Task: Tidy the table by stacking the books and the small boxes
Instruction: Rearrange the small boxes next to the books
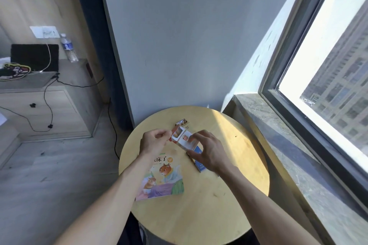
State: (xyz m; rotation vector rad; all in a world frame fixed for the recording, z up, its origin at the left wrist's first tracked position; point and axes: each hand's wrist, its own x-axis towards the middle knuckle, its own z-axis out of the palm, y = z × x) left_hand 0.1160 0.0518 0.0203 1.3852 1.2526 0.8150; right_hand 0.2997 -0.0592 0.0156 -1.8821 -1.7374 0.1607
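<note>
A white and red small box (182,138) is held above the round wooden table (209,214). My right hand (207,151) grips its near end and my left hand (154,142) pinches its red flap at the left. A picture book with hamsters on its cover (164,180) lies flat on the table under my left wrist. A blue box or booklet (199,160) lies on the table beneath my right hand, partly hidden. Another small open box (184,122) sits at the table's far side, behind the held box.
A stone window sill (278,145) and a window border the table on the right. A grey wall stands right behind the table. On the left are a wooden cabinet (49,105) with a water bottle (68,48), a dark laptop and trailing cables on the floor.
</note>
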